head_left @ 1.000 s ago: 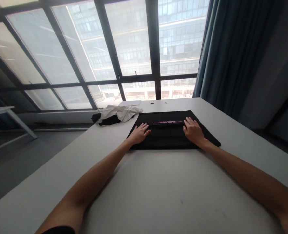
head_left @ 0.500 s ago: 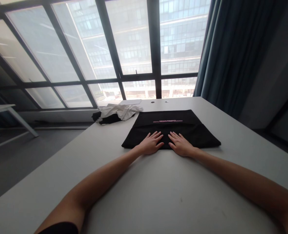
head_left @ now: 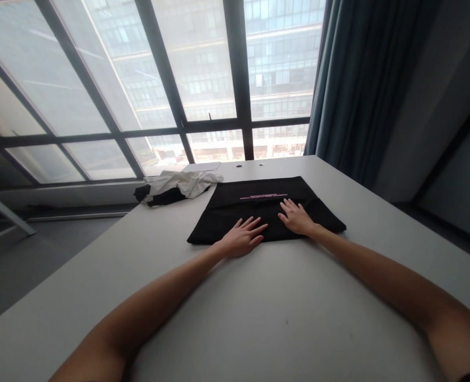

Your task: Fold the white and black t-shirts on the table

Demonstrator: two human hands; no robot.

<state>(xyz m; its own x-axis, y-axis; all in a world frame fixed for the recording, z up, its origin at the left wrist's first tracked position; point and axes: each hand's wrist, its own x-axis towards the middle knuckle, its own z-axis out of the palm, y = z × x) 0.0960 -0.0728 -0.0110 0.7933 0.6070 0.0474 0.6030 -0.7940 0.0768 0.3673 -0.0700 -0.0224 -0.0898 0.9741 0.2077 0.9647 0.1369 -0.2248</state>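
Note:
A folded black garment [head_left: 235, 201] with a line of pink print lies flat on the white table [head_left: 258, 307]. My left hand [head_left: 242, 237] rests palm down on its near edge, fingers spread. My right hand [head_left: 296, 217] lies flat on the cloth a little farther in, fingers stretched out. Neither hand holds anything.
A crumpled white and black pile of clothes [head_left: 177, 187] sits at the table's far left corner. Large windows [head_left: 171, 85] stand behind the table and a dark curtain [head_left: 354, 90] hangs at the right. Grey floor lies to the left.
Both hands slid from the garment's outer sides to its near middle edge. Since then the right hand has moved farther onto the cloth. The view shifted slightly right.

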